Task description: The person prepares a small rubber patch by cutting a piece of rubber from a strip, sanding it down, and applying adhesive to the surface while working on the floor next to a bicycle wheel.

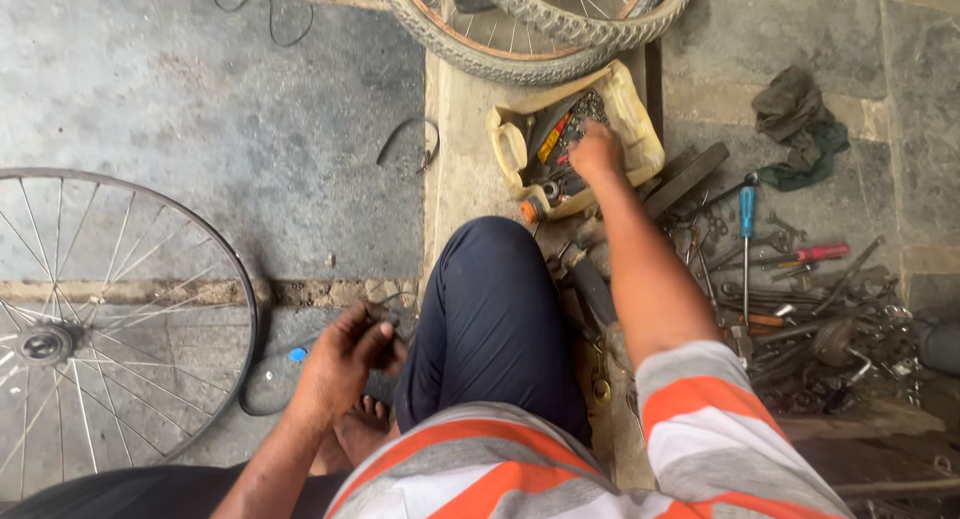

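Right hand (597,151) reaches into cut-open yellow jug (640,129) of small parts on the floor (fingers hidden, grip unclear). Left hand (345,359) pinches a small dark part (383,314) near the bare wheel rim (120,329).

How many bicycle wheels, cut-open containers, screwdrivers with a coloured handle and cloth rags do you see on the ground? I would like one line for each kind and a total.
Bicycle wheels: 2, a bare spoked metal rim and a wheel with a knobby tyre
Cut-open yellowish plastic can: 1
Screwdrivers: 2, blue-handled and red-handled
Dark green cloth rag: 1
Total: 6
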